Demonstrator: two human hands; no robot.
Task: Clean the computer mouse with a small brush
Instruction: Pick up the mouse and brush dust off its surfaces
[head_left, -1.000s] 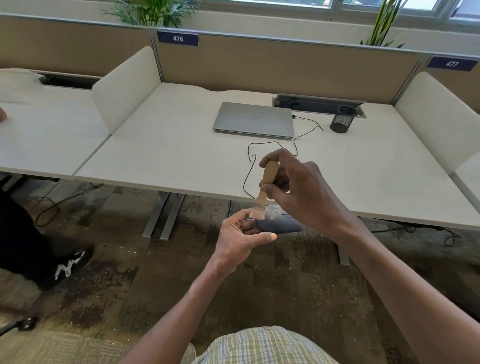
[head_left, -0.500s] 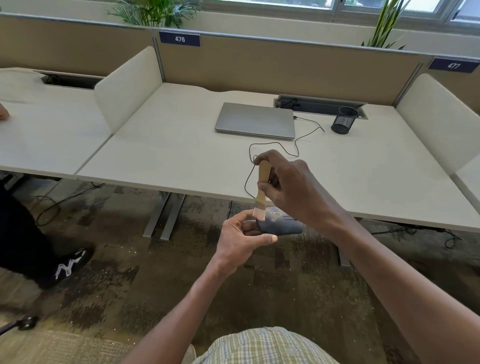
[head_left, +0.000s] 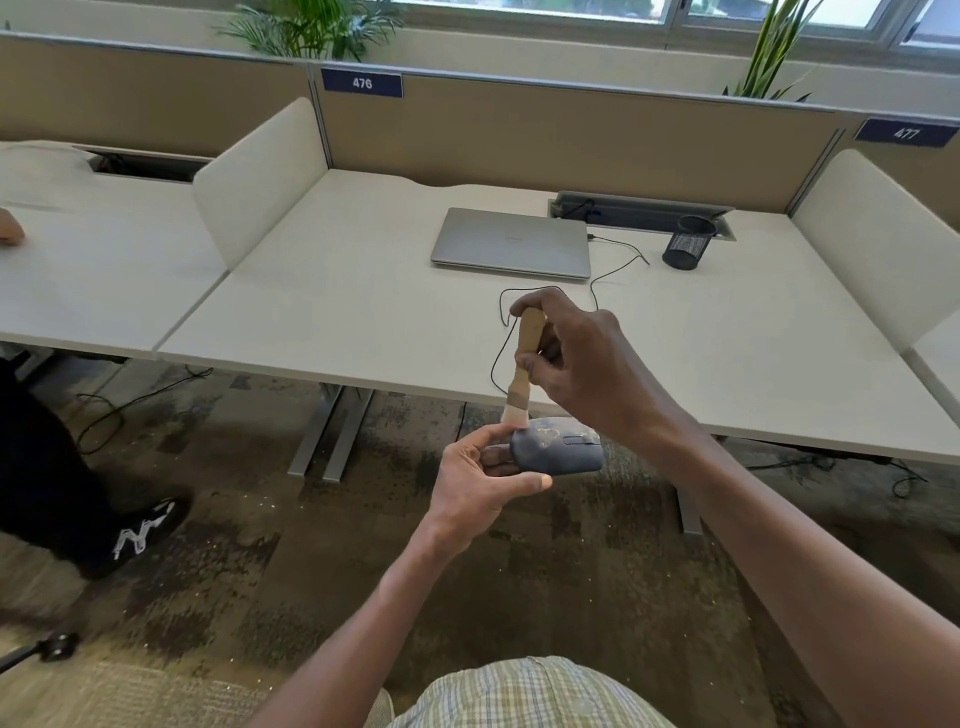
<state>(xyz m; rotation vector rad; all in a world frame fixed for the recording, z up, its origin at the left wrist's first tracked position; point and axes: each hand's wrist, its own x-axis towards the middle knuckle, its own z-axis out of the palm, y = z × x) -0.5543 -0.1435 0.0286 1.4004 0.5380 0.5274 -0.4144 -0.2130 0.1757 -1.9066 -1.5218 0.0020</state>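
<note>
A: The mouse is up off the desk, held in the air in front of the near desk edge, over the carpet. The left hand grips its near end, thumb under the side, fingers curled round the tail.

B: And the brush?

A: The right hand pinches the wooden handle, fingers wrapped round it. A second ago the handle leaned to the right with the bristles further along the mouse's top. Now it stands almost upright and the bristles sit at the left, rear end, touching the shell right by the left fingertips.

B: So a stroke has run the length of the back?

A: That's my read: one pass swept toward the tail. Pale specks still show on the top near the wheel, so I'd judge the cleaning is mid-way, with more strokes needed there.

B: Anything holding things nearby?

A: Far right on the desk, a black mesh pen cup stands upright; I can't see anything in it. Behind it a cable tray is sunk into the desk, with a plug and wire inside. A closed laptop lies left of the cup, a thin cable trailing from it.
</note>
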